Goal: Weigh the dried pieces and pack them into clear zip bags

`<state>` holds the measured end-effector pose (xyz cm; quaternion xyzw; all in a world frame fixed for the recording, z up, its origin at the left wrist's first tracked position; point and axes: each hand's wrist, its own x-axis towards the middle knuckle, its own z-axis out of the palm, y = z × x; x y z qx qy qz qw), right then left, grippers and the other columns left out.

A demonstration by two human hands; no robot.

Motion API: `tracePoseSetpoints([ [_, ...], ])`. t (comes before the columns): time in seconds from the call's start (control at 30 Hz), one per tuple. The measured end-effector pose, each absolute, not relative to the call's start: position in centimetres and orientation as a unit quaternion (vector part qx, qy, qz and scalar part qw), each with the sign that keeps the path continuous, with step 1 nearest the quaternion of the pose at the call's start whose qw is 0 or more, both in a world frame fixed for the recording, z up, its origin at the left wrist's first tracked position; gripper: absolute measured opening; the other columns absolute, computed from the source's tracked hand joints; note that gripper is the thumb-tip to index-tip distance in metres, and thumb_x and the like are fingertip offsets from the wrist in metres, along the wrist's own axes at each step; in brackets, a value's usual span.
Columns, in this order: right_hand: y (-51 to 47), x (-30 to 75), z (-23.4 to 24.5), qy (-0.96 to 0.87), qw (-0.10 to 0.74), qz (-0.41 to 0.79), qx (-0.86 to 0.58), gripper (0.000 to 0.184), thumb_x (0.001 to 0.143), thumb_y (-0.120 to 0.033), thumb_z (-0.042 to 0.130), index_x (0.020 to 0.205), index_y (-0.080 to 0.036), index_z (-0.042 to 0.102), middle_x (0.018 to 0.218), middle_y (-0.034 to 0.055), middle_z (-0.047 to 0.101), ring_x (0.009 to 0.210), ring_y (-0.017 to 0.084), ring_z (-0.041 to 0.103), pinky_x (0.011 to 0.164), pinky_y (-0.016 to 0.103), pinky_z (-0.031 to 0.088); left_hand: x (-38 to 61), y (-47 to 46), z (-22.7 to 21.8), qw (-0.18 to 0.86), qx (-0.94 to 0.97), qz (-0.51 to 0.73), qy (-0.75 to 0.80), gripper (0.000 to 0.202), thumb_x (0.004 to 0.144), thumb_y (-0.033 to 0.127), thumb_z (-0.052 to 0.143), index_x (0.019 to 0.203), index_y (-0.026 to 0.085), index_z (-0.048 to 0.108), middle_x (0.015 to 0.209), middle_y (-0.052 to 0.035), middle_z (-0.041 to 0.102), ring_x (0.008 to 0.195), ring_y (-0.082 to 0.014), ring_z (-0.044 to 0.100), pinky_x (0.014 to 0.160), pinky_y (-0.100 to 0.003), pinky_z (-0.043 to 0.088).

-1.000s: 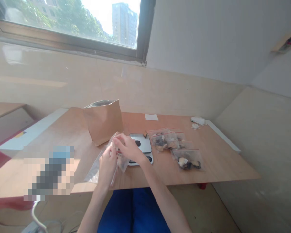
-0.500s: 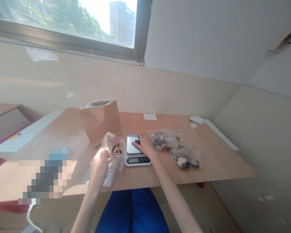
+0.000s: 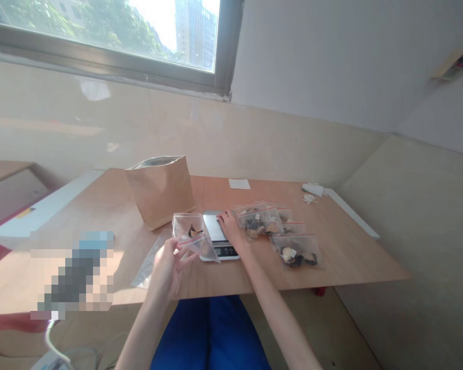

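Observation:
My left hand (image 3: 168,264) holds a small clear zip bag (image 3: 193,235) with a red seal line and a few dark and pale pieces inside, lifted just left of a small silver kitchen scale (image 3: 215,230). My right hand (image 3: 230,228) rests on the scale's platform, fingers curled down over something I cannot make out. Right of the scale lie filled zip bags (image 3: 259,220), with another filled bag (image 3: 298,253) nearer the front.
A brown paper pouch (image 3: 161,189) stands open behind the scale. Empty clear bags (image 3: 147,263) lie flat near the table's front edge. A white slip (image 3: 239,183) and crumpled white bits (image 3: 312,191) lie at the back. A blurred patch covers the left front.
My hands parted. The right hand left the bag and went to the scale's platform. The left hand kept the bag and tipped it toward the scale.

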<state>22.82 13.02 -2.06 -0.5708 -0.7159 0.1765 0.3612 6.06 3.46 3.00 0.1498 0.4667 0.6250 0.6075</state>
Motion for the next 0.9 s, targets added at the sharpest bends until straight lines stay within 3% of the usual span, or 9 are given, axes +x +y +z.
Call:
tracePoseSetpoints([
  [0.13, 12.3, 22.0, 0.7, -0.672, 0.436, 0.23, -0.553, 0.019, 0.092, -0.028, 0.039, 0.1, -0.018, 0.054, 0.09, 0.0042, 0.061, 0.07, 0.012, 0.059, 0.063, 0.025, 0.048, 6.9, 3.5, 2.2, 0.591, 0.171, 0.616, 0.492, 0.024, 0.053, 0.024, 0.061, 0.05, 0.016, 0.039, 0.075, -0.0019, 0.06, 0.073, -0.0156, 0.062, 0.063, -0.034, 0.058],
  [0.23, 11.0, 20.6, 4.1, -0.664, 0.471, 0.355, -0.46, 0.026, 0.089, -0.038, 0.046, 0.108, -0.021, 0.05, 0.087, 0.0002, 0.06, 0.055, 0.009, 0.055, 0.05, 0.022, 0.044, 7.4, 3.5, 1.6, 0.574, 0.202, 0.607, 0.511, 0.026, 0.055, 0.029, 0.062, 0.05, 0.017, 0.039, 0.071, -0.0002, 0.056, 0.073, -0.0148, 0.06, 0.065, -0.033, 0.057],
  [0.3, 10.2, 19.6, 6.0, -0.711, 0.424, 0.379, -0.413, 0.027, 0.085, -0.039, 0.054, 0.106, -0.021, 0.053, 0.088, 0.0005, 0.061, 0.063, 0.01, 0.057, 0.058, 0.023, 0.047, 7.7, 3.4, 1.6, 0.563, 0.23, 0.601, 0.519, 0.027, 0.057, 0.034, 0.062, 0.052, 0.017, 0.041, 0.068, 0.0011, 0.053, 0.074, -0.0153, 0.059, 0.066, -0.033, 0.057],
  [0.37, 9.5, 18.9, 7.3, -0.756, 0.391, 0.328, -0.41, 0.027, 0.084, -0.037, 0.057, 0.105, -0.02, 0.056, 0.096, 0.0034, 0.062, 0.082, 0.014, 0.059, 0.076, 0.03, 0.049, 7.8, 3.2, 1.8, 0.554, 0.237, 0.598, 0.529, 0.027, 0.059, 0.037, 0.061, 0.055, 0.018, 0.042, 0.069, 0.0015, 0.053, 0.074, -0.0154, 0.059, 0.066, -0.034, 0.057],
  [0.47, 8.1, 19.0, 7.8, -0.761, 0.415, 0.245, -0.434, 0.026, 0.089, -0.035, 0.05, 0.11, -0.021, 0.056, 0.112, 0.0061, 0.059, 0.107, 0.018, 0.053, 0.095, 0.036, 0.041, 7.6, 3.0, 2.4, 0.551, 0.212, 0.603, 0.537, 0.026, 0.061, 0.034, 0.06, 0.056, 0.017, 0.041, 0.076, 0.0001, 0.056, 0.078, -0.0159, 0.06, 0.065, -0.034, 0.058],
  [0.53, 6.9, 19.7, 7.0, -0.74, 0.427, 0.252, -0.454, 0.031, 0.09, -0.038, 0.047, 0.116, -0.023, 0.053, 0.12, 0.006, 0.056, 0.115, 0.018, 0.05, 0.099, 0.036, 0.039, 7.3, 2.9, 2.8, 0.549, 0.194, 0.613, 0.534, 0.026, 0.063, 0.031, 0.059, 0.055, 0.017, 0.038, 0.083, -0.0014, 0.059, 0.083, -0.0172, 0.061, 0.066, -0.035, 0.058],
  [0.7, 4.0, 20.6, 3.3, -0.685, 0.419, 0.342, -0.488, 0.071, 0.074, -0.047, 0.067, 0.135, -0.025, 0.038, 0.134, 0.0098, 0.05, 0.121, 0.023, 0.051, 0.095, 0.036, 0.046, 7.5, 2.3, 2.8, 0.557, 0.207, 0.618, 0.516, 0.029, 0.07, 0.032, 0.054, 0.054, 0.016, 0.036, 0.114, -0.0046, 0.059, 0.097, -0.0222, 0.062, 0.069, -0.039, 0.058],
  [0.83, 3.7, 20.2, 2.0, -0.625, 0.502, 0.378, -0.463, 0.031, 0.088, -0.038, 0.051, 0.113, -0.022, 0.061, 0.109, 0.0062, 0.068, 0.103, 0.019, 0.063, 0.089, 0.032, 0.049, 8.1, 1.5, 2.1, 0.546, 0.326, 0.588, 0.5, 0.027, 0.077, 0.041, 0.051, 0.064, 0.017, 0.052, 0.129, -0.0068, 0.051, 0.114, -0.0259, 0.053, 0.076, -0.036, 0.055],
  [0.9, 3.9, 20.4, 2.2, -0.601, 0.54, 0.372, -0.458, 0.027, 0.091, -0.036, 0.047, 0.096, -0.02, 0.068, 0.098, 0.0052, 0.071, 0.096, 0.018, 0.065, 0.088, 0.03, 0.049, 7.9, 1.5, 1.6, 0.497, 0.364, 0.586, 0.526, 0.03, 0.079, 0.046, 0.05, 0.078, 0.018, 0.06, 0.131, -0.0079, 0.05, 0.115, -0.0251, 0.053, 0.082, -0.034, 0.053],
])
